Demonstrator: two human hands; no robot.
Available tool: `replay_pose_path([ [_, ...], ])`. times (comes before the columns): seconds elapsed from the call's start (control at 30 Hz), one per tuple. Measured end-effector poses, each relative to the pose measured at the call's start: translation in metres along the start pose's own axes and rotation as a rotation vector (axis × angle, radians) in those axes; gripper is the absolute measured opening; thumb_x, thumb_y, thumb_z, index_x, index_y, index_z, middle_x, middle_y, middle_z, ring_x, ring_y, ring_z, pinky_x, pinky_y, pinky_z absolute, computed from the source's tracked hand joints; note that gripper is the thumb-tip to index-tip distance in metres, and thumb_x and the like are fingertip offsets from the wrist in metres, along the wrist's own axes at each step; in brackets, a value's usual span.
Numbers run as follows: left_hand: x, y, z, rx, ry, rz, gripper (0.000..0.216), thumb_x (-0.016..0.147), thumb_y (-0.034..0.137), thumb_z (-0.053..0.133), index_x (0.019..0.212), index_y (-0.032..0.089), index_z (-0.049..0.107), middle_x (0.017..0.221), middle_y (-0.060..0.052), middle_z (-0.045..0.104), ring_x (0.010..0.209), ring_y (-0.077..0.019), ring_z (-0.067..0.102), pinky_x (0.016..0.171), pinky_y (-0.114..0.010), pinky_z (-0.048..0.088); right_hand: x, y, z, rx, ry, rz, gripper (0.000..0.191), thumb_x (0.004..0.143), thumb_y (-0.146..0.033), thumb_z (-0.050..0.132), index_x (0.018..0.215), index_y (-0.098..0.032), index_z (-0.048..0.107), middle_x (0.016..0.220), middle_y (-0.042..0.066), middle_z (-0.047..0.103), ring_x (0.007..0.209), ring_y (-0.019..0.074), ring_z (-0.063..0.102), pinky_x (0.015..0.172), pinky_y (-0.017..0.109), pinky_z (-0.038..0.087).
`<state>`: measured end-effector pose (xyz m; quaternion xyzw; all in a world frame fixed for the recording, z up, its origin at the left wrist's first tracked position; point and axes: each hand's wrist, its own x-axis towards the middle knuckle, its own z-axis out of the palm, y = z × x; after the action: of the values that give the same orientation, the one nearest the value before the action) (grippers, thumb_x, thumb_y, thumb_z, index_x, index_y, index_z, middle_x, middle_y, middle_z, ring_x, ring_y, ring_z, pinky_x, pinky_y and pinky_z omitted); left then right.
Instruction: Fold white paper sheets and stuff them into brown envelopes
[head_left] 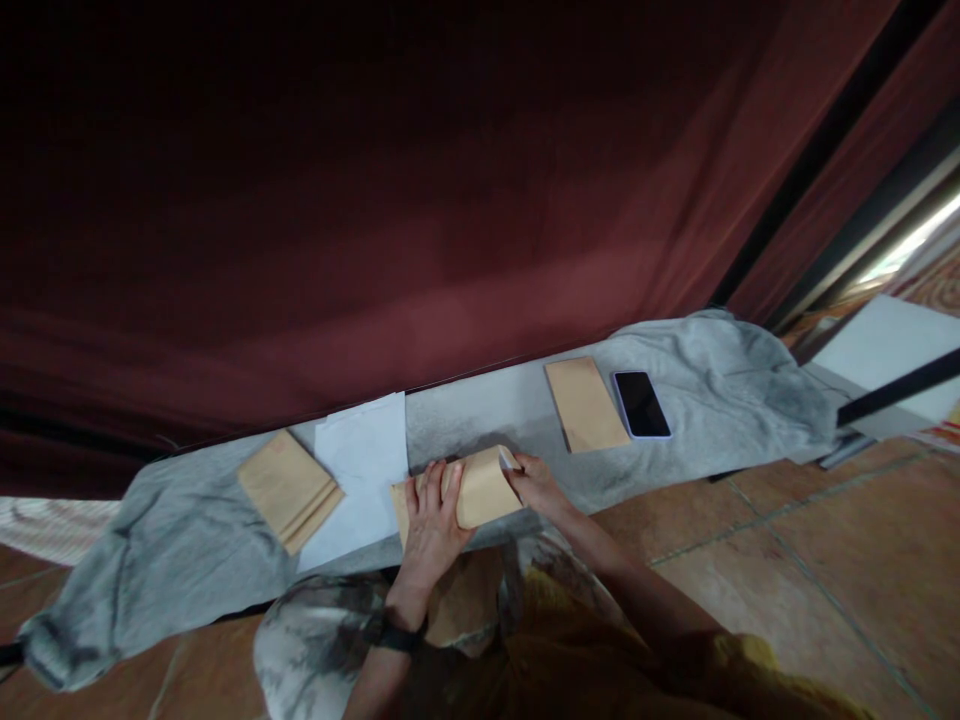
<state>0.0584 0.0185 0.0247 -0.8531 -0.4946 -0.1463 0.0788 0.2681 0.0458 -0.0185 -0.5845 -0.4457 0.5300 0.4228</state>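
A brown envelope [484, 485] lies on the grey cloth [187, 550] in front of me. My left hand [431, 520] rests flat on its left half with fingers spread. My right hand [534, 482] pinches the envelope's right end, where a white paper edge [508, 459] sticks out. A white sheet [364, 470] lies just left of the envelope.
A stack of brown envelopes [289, 490] sits at the left on the cloth. Another brown envelope [585, 403] and a black phone [641, 404] lie at the right. A dark red curtain [375, 200] hangs behind. Tiled floor [787, 560] extends to the right.
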Motion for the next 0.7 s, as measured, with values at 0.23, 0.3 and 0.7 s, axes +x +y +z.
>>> replay_pose_path([
  [0.23,0.0019,-0.0012,0.0008,-0.001,-0.014,-0.001,0.094,0.074,0.026,0.076,0.155,0.012,0.029,0.153,-0.025,0.040,0.147,-0.0414,0.031,0.120,-0.064,0.017,0.0031,0.0014,0.0002,0.013,0.011,0.030,0.015,0.075,-0.032,0.064,0.077,-0.019,0.071,0.065,-0.001,0.067,0.059,0.0155,0.061,0.049,0.021,0.043],
  [0.3,0.0013,-0.0014,0.0023,-0.001,-0.024,-0.009,0.095,0.074,0.026,0.077,0.155,0.012,0.029,0.154,-0.025,0.038,0.147,-0.0413,0.029,0.120,-0.064,0.017,0.0042,0.0035,0.0006,0.005,0.016,0.033,0.015,0.075,-0.032,0.063,0.075,-0.019,0.070,0.065,-0.001,0.066,0.058,0.0148,0.060,0.049,0.021,0.042],
  [0.7,0.0007,-0.0013,0.0060,0.007,-0.052,-0.032,0.098,0.075,0.029,0.076,0.157,0.015,0.024,0.156,-0.025,0.037,0.148,-0.0403,0.029,0.120,-0.064,0.016,0.0035,0.0022,-0.0006,0.015,0.029,0.028,0.014,0.072,-0.030,0.064,0.069,-0.018,0.068,0.060,-0.003,0.063,0.057,0.0123,0.056,0.050,0.020,0.037],
])
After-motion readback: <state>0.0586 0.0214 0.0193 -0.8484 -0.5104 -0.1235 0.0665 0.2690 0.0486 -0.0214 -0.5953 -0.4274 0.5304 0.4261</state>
